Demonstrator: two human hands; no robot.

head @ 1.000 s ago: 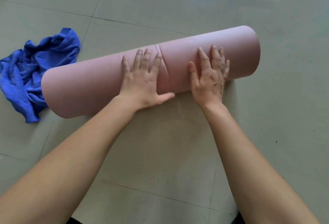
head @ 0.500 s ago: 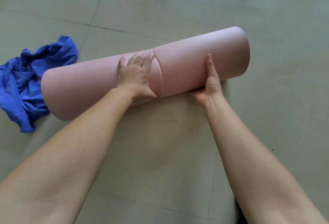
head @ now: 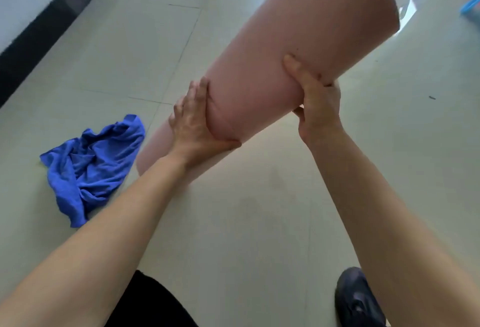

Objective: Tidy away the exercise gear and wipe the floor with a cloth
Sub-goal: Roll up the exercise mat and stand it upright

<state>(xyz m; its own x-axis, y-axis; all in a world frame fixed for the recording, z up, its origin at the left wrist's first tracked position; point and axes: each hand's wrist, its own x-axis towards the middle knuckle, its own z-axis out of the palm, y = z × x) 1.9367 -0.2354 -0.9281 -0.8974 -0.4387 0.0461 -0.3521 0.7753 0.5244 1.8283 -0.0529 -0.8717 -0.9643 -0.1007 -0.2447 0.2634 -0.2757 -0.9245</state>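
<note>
views: one, head-worn wide-angle | aimed: forward and down at floor [head: 246, 222] | range: close, both forearms seen from the near edge, hands mid-frame | overlap: none, no second view supplied

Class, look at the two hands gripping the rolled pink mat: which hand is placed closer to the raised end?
The right hand. It grips the rolled mat higher up, nearer the lifted end; the left hand holds lower, toward the floor end.

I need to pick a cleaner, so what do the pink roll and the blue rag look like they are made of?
Pink rolled mat: likely soft foam or rubber, matte; it dents under the right hand. Blue cloth: probably microfibre or terry, crumpling limply with a fuzzy surface.
</note>
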